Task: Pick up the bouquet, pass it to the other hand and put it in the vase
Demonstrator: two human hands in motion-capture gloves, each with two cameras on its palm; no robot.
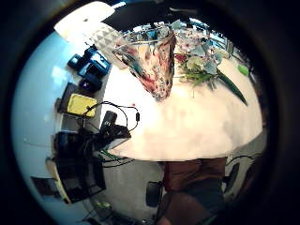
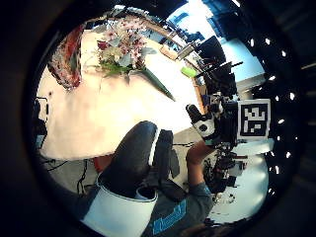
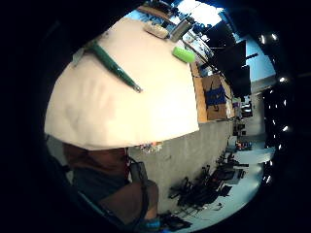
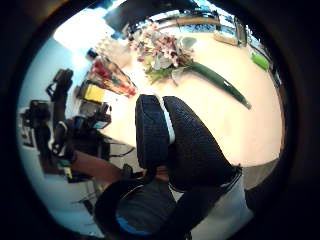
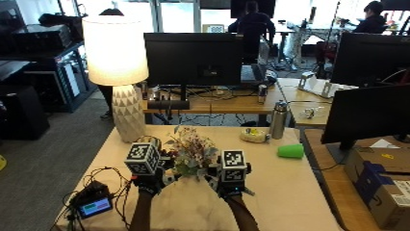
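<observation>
The bouquet (image 5: 191,155) of pale flowers and green leaves lies on the tan table (image 5: 288,192), between my two hands. Its long green stem (image 4: 220,82) points away from the blooms (image 4: 160,50) across the table. The patterned glass vase (image 1: 152,61) stands upright beside the flowers (image 1: 199,58); in the outside view my left hand mostly hides it. My left hand (image 5: 148,180) hovers over the table just short of the bouquet, its thumb (image 2: 133,158) relaxed and holding nothing. My right hand (image 5: 230,185) hovers on the other side, its fingers (image 4: 172,140) loosely bent and empty.
A white lamp (image 5: 130,115) stands at the table's back left. A metal bottle (image 5: 277,120), a pale roll (image 5: 255,136) and a green cup (image 5: 291,150) stand at the back right. A small screen device (image 5: 95,206) with cables sits at the front left corner.
</observation>
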